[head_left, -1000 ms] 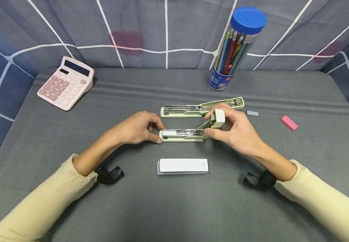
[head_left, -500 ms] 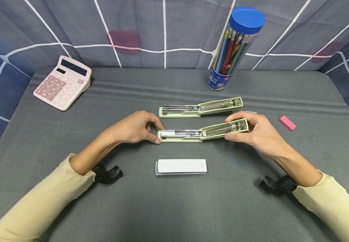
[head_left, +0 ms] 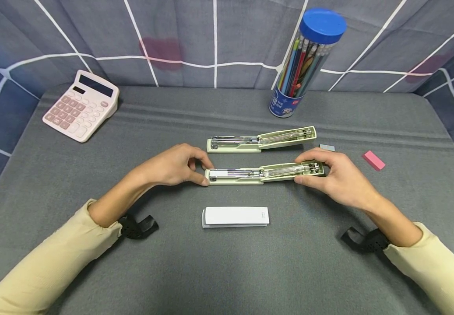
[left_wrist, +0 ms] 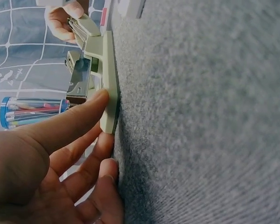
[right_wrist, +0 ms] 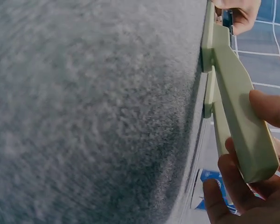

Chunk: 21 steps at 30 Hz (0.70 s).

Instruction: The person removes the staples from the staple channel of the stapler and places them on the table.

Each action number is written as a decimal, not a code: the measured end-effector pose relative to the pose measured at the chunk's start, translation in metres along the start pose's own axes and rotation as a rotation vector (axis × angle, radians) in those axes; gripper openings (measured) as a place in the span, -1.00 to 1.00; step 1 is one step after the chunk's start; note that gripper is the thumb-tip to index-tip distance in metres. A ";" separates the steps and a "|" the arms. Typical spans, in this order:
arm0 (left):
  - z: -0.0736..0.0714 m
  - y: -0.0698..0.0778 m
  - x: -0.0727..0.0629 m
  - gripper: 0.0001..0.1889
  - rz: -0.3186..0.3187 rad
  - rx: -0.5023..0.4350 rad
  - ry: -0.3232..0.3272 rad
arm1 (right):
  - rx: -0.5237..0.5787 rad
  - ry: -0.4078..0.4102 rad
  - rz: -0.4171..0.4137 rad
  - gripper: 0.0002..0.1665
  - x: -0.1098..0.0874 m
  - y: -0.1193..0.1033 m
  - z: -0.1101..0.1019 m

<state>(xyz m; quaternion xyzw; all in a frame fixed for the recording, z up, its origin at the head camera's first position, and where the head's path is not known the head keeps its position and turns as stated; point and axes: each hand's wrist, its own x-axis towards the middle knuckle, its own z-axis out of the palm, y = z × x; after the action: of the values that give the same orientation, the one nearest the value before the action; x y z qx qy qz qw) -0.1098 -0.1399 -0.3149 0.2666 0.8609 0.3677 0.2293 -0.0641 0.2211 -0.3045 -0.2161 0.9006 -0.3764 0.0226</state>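
Note:
A pale green stapler (head_left: 246, 182) lies folded wide open on the grey table, its top arm swung out to the right. My left hand (head_left: 173, 167) pinches the left end of its base between thumb and fingers. A light strip, apparently staples (head_left: 219, 173), sits at the left part of its magazine. On the right, my right hand (head_left: 337, 177) holds the end of the raised top arm (right_wrist: 245, 121), thumb on one side and fingers on the other. Behind it lies a second green stapler (head_left: 234, 151), also folded open. A white stapler (head_left: 235, 216) lies closed in front.
To the right are a small grey strip, perhaps staples (head_left: 327, 147), and a pink eraser-like block (head_left: 374, 160). A blue-lidded tube of pencils (head_left: 305, 61) stands at the back. At the back left is a pink calculator (head_left: 81, 107). A grid-patterned cloth (head_left: 195, 39) hangs behind.
My right hand has swung the near stapler's top arm from steeply raised out to the right, then slightly lower. My left hand keeps its hold on the base.

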 end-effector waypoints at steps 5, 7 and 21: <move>0.000 0.001 0.001 -0.79 -0.008 -0.019 0.001 | -0.014 0.017 -0.052 -0.64 0.001 0.001 0.000; 0.001 0.001 0.000 -0.78 -0.013 -0.024 0.004 | -0.029 0.021 -0.071 -0.64 0.001 -0.001 0.000; 0.001 -0.001 -0.001 -0.77 0.007 -0.007 0.004 | -0.033 0.077 -0.210 -0.77 0.020 -0.043 0.019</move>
<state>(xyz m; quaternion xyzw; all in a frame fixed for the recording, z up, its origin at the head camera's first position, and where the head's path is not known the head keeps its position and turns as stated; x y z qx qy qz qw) -0.1088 -0.1405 -0.3163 0.2681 0.8591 0.3719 0.2274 -0.0618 0.1733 -0.2861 -0.2949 0.8794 -0.3698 -0.0551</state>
